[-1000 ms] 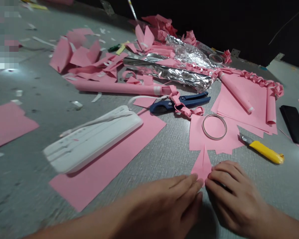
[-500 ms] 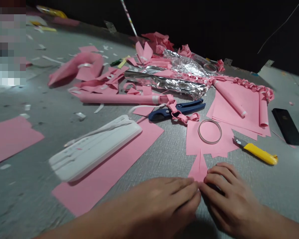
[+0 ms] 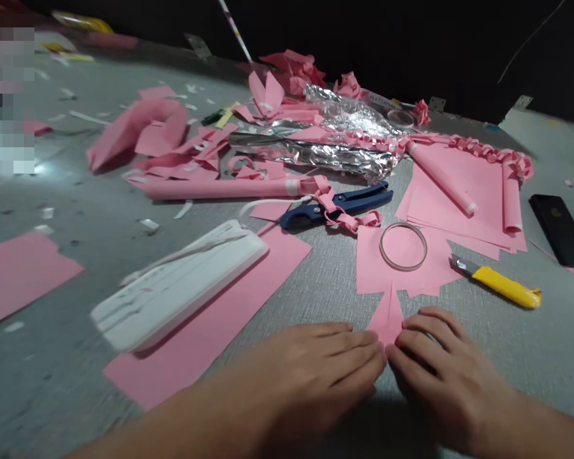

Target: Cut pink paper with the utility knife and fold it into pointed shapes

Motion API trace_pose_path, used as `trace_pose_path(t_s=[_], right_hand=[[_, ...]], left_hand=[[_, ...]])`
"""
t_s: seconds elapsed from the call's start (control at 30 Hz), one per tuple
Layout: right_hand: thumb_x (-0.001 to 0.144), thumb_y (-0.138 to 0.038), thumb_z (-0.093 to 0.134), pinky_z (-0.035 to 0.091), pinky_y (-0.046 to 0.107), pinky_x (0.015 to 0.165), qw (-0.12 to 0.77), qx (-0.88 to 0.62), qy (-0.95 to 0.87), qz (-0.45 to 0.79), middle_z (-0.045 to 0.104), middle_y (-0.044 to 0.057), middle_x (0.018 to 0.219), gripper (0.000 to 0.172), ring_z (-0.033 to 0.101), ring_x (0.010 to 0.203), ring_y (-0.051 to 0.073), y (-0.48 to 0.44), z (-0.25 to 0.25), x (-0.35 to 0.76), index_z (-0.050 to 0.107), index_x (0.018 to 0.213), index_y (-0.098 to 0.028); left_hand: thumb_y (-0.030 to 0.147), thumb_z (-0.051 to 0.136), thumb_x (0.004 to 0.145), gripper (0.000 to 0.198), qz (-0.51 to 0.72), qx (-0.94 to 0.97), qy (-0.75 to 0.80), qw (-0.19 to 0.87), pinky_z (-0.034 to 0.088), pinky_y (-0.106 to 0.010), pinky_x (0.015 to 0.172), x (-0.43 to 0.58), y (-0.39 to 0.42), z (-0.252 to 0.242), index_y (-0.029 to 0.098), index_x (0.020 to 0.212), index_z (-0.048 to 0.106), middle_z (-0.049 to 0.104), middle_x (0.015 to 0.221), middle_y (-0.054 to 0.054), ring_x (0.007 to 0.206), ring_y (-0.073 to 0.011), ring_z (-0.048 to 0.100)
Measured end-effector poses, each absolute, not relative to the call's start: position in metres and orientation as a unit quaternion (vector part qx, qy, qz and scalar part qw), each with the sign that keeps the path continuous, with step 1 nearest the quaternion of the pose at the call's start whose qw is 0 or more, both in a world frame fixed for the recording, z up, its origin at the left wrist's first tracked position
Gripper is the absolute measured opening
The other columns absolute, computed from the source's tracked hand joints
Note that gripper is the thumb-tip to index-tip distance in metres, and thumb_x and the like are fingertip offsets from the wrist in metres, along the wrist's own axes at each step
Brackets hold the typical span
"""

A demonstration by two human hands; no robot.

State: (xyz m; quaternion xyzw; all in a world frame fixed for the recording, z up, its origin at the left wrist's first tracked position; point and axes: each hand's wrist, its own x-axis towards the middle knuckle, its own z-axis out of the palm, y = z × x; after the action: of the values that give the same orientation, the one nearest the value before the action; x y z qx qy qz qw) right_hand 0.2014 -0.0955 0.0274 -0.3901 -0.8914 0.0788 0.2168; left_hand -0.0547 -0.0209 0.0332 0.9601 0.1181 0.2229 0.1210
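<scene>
In the head view a small folded piece of pink paper [image 3: 387, 322], with a crease down its middle and a narrow tip pointing away from me, lies on the grey surface. My left hand [image 3: 318, 363] presses its near left edge with fingers held together. Opposite it, my right hand [image 3: 447, 366] has curled fingers on the right edge. The two hands nearly meet, hiding the paper's near end. Just beyond the tip lies a pink sheet [image 3: 368, 274] with a thin tape ring [image 3: 402, 268] on it. A yellow cutter [image 3: 507, 287], blade out, rests right of that sheet.
A long white corded block [image 3: 186, 287] lies on a pink sheet [image 3: 210, 357] at left. Behind are a blue hinged tool [image 3: 349, 203], a pink paper chain [image 3: 347, 220], rolled paper [image 3: 220, 188] and crumpled foil [image 3: 354, 118]. A black phone [image 3: 562, 229] is far right.
The view has shifted slightly. Both hands remain at the near edges of the folded paper, with my left fingers slightly closer to my right ones. The other things lie as before.
</scene>
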Motion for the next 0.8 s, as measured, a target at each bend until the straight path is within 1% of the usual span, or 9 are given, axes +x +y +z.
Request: trace_pose_path(t_s=[0.07,0.13,0.2,0.3,0.4,0.5,0.6,0.7,0.8], right_hand=[[0.096,-0.003,0.054,0.041,0.046,0.119,0.211,-0.400,-0.889,0.071,0.077,0.010,0.109,0.032,0.064,0.109,0.027,-0.0952,0.0289,0.2029,0.072,0.119,-0.016],[0.096,-0.004,0.056,0.042,0.045,0.119,0.208,-0.413,-0.884,0.066,0.078,0.009,0.106,0.028,0.065,0.107,0.026,-0.0947,0.0303,0.2033,0.072,0.115,-0.018],[0.095,-0.004,0.057,0.043,0.044,0.117,0.217,-0.419,-0.879,0.065,0.078,0.008,0.104,0.026,0.065,0.104,0.025,-0.0938,0.0316,0.2023,0.072,0.112,-0.019],[0.094,-0.002,0.056,0.045,0.041,0.115,0.232,-0.424,-0.873,0.068,0.077,0.006,0.101,0.026,0.066,0.100,0.024,-0.0926,0.0333,0.1999,0.071,0.106,-0.020],[0.093,0.000,0.056,0.043,0.041,0.118,0.229,-0.422,-0.874,0.078,0.077,0.006,0.102,0.026,0.066,0.102,0.024,-0.0924,0.0341,0.1997,0.070,0.103,-0.020],[0.091,0.000,0.056,0.041,0.043,0.120,0.223,-0.417,-0.877,0.084,0.077,0.007,0.106,0.031,0.065,0.105,0.025,-0.0933,0.0332,0.2020,0.071,0.110,-0.018],[0.089,0.000,0.055,0.041,0.045,0.121,0.216,-0.410,-0.882,0.086,0.076,0.009,0.109,0.038,0.064,0.109,0.026,-0.0946,0.0308,0.2049,0.072,0.120,-0.015],[0.090,0.001,0.054,0.040,0.046,0.121,0.207,-0.404,-0.886,0.092,0.075,0.010,0.112,0.040,0.063,0.111,0.027,-0.0958,0.0284,0.2066,0.072,0.122,-0.014],[0.092,0.001,0.055,0.039,0.046,0.122,0.203,-0.403,-0.887,0.097,0.075,0.010,0.114,0.038,0.062,0.112,0.027,-0.0964,0.0271,0.2069,0.072,0.123,-0.014]], left_hand=[[0.016,0.037,0.119,0.035,0.233,0.954,0.133,0.131,0.061,-0.034,0.098,-0.0508,-0.0215,0.0349,0.016,0.124,0.071,0.085,0.122,-0.002,0.104,-0.0181,0.080],[0.018,0.038,0.120,0.034,0.236,0.946,0.149,0.164,0.060,-0.031,0.098,-0.0481,-0.0212,0.0363,0.016,0.122,0.071,0.084,0.121,-0.003,0.105,-0.0167,0.079],[0.018,0.039,0.119,0.031,0.222,0.944,0.152,0.191,0.059,-0.030,0.091,-0.0472,-0.0197,0.0369,0.016,0.120,0.071,0.083,0.114,-0.004,0.098,-0.0164,0.077],[0.015,0.042,0.117,0.028,0.193,0.959,0.136,0.159,0.053,-0.034,0.080,-0.0478,-0.0164,0.0365,0.016,0.116,0.070,0.078,0.097,-0.003,0.084,-0.0186,0.069],[0.013,0.041,0.117,0.029,0.184,0.968,0.127,0.114,0.048,-0.037,0.082,-0.0481,-0.0147,0.0360,0.014,0.116,0.070,0.075,0.094,-0.002,0.085,-0.0191,0.066],[0.013,0.039,0.119,0.033,0.197,0.967,0.127,0.101,0.045,-0.038,0.086,-0.0467,-0.0153,0.0350,0.015,0.113,0.072,0.075,0.098,-0.001,0.090,-0.0181,0.065],[0.015,0.039,0.119,0.035,0.219,0.962,0.125,0.102,0.044,-0.039,0.091,-0.0447,-0.0161,0.0329,0.015,0.110,0.073,0.077,0.106,-0.001,0.095,-0.0184,0.065],[0.013,0.040,0.119,0.034,0.211,0.962,0.126,0.118,0.045,-0.038,0.093,-0.0438,-0.0163,0.0324,0.014,0.107,0.073,0.075,0.103,0.000,0.096,-0.0188,0.064],[0.013,0.039,0.119,0.034,0.208,0.962,0.132,0.117,0.045,-0.039,0.092,-0.0439,-0.0173,0.0341,0.013,0.112,0.073,0.076,0.101,-0.001,0.094,-0.0194,0.065]])
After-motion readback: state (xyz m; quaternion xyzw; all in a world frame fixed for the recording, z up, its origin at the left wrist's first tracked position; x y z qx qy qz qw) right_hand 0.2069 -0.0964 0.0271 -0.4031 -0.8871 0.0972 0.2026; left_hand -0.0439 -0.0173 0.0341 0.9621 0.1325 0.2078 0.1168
